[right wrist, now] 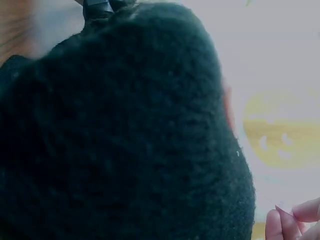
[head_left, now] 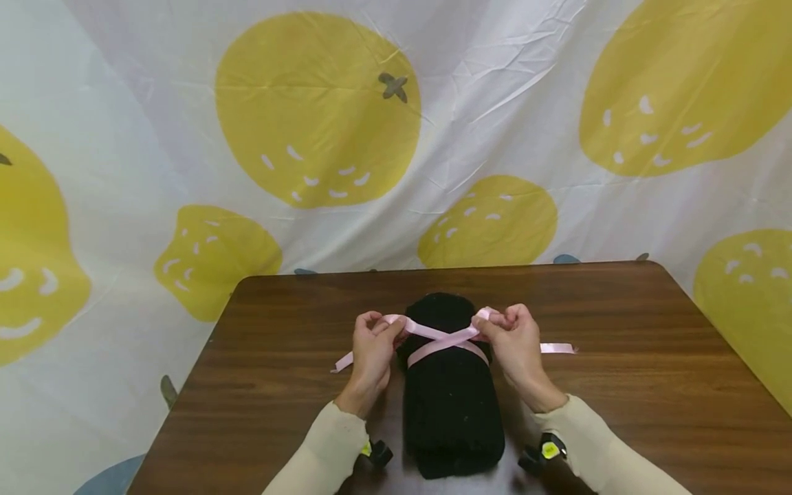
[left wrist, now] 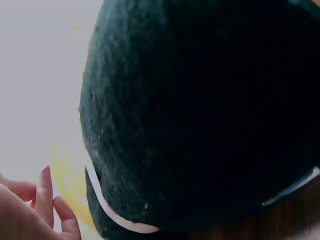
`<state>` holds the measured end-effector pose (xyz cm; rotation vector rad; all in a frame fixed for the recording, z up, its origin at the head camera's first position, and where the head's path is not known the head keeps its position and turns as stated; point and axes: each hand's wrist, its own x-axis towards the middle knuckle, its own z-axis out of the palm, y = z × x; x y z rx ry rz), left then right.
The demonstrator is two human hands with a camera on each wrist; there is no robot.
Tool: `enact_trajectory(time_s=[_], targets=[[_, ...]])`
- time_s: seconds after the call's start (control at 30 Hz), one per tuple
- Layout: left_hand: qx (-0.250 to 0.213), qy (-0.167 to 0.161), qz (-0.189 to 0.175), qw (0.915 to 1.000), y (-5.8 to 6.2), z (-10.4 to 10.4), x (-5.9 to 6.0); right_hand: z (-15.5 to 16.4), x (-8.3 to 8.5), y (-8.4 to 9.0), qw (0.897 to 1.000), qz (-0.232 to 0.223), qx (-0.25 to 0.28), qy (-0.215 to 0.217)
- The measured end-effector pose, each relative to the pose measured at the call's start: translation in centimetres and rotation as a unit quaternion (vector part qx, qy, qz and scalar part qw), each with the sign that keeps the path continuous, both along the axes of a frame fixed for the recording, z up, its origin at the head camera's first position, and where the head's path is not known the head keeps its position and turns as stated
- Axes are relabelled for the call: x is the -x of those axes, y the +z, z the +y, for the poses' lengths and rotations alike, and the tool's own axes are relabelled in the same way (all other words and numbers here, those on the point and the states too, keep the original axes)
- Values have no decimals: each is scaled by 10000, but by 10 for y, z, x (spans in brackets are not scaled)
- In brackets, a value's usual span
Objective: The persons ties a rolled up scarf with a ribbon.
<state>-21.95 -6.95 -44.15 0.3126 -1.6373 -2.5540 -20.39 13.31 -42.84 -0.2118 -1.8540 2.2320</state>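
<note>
A thick roll of black fuzzy cloth lies lengthwise on the table. Round its upper part runs a pink satin ribbon, whose two lengths cross on top. My left hand pinches one length between thumb and fingers, just left of the roll. On the other side, my right hand pinches the opposite length. In the left wrist view the ribbon curves along the edge of the dark roll. The roll fills most of the right wrist view, with right-hand fingers at the lower corner.
The brown wooden table has rounded far corners. Loose ribbon tails stick out past both hands. Behind the table hangs a white cloth printed with yellow fruit. Each wrist carries a small black camera.
</note>
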Motion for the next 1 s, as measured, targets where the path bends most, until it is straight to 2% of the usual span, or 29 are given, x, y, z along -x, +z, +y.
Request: enact_trajectory(time_s=[0.13, 0.33, 0.53, 0.67, 0.83, 1.0], targets=[[154, 126, -34, 9998, 2, 3, 1, 0, 0, 2, 9989, -33, -470, 46], [593, 57, -61, 9982, 3, 3, 0, 0, 3, 3, 9954, -115, -898, 323], [852, -181, 103, 9961, 5, 4, 0, 0, 4, 3, 9916, -138, -1122, 620], [1011, -507, 335, 9930, 7, 8, -1, -1, 4, 5, 9873, -10, -1217, 1022], [1263, -908, 631, 9858, 12, 12, -1, -2, 6, 9, 9735, 255, -1624, 1592], [1784, -1198, 1019, 9713, 15, 14, 0, -4, 7, 16, 9558, 405, -2050, 2068]])
